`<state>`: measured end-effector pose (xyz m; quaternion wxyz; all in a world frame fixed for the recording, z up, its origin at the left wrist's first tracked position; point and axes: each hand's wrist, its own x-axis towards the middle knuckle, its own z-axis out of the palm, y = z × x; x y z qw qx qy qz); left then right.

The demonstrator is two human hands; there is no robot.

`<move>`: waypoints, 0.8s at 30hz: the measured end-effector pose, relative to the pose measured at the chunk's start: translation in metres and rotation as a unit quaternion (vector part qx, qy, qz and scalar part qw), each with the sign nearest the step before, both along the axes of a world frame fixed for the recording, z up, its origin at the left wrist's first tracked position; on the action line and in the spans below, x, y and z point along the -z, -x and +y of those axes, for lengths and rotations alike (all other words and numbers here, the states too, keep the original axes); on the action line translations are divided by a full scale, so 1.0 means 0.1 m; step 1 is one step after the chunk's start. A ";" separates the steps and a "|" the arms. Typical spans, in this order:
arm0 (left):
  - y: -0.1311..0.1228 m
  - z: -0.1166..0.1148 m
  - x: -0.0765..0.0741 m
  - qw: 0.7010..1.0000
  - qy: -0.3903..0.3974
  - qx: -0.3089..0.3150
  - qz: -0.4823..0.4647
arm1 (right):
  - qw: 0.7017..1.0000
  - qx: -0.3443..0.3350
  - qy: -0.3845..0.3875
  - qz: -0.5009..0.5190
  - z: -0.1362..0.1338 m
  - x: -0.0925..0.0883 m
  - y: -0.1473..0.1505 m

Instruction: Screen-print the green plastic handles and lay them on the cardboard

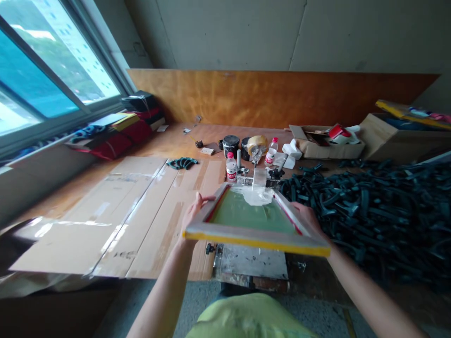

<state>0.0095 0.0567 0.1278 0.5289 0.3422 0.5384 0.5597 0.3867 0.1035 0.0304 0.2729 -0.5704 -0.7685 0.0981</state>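
Note:
A screen printing frame [253, 234] with a green mesh and a yellow front edge is raised and tilted above a metal base plate [252, 260]. My left hand [193, 213] grips its left side, thumb showing at the rim. On the opposite side my right hand [307, 215] is closed round the frame, its fingers mostly hidden. White ink [259, 196] lies at the far end of the mesh, with a whitish flat scraper [260, 179] standing in it. Metal clamps [276, 173] are behind the frame's far edge.
Flattened cardboard [141, 211] covers the table's left side, bearing several dark curved pieces [182, 163]. A large heap of dark plastic parts [373, 206] lies on the right. Bottles [231, 168], black tubs [231, 145] and an open carton [329, 149] stand behind.

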 end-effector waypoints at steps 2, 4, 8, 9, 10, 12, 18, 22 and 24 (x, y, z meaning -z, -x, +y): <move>0.10 -0.23 0.27 0.995 0.077 0.051 0.025 | 1.000 0.015 0.000 0.027 0.17 -0.15 0.05; 0.15 -0.37 0.59 0.989 0.114 0.090 0.039 | 0.999 0.002 -0.022 0.028 0.34 -0.29 0.28; 0.12 -0.43 1.19 0.985 0.121 0.088 0.086 | 0.994 -0.052 -0.029 -0.096 0.62 -0.44 0.87; 0.11 -0.42 1.30 0.984 0.123 0.084 0.098 | 0.990 -0.056 -0.010 -0.127 0.66 -0.44 0.96; 0.10 -0.40 1.40 0.983 0.125 0.084 0.106 | 0.986 -0.057 0.015 -0.156 0.69 -0.42 1.03; 0.11 -0.38 1.52 0.982 0.126 0.091 0.110 | 0.977 -0.045 0.064 -0.200 0.71 -0.37 1.11; 0.17 -0.41 1.60 0.980 0.137 0.104 0.098 | 0.961 -0.125 0.068 -0.235 0.34 -0.20 1.08; 0.16 -0.43 1.59 0.980 0.133 0.100 0.109 | 0.940 -0.245 0.059 -0.231 0.00 -0.27 0.91; 0.16 -0.43 1.60 0.980 0.131 0.099 0.115 | 0.932 -0.276 0.073 -0.223 -0.03 -0.36 0.83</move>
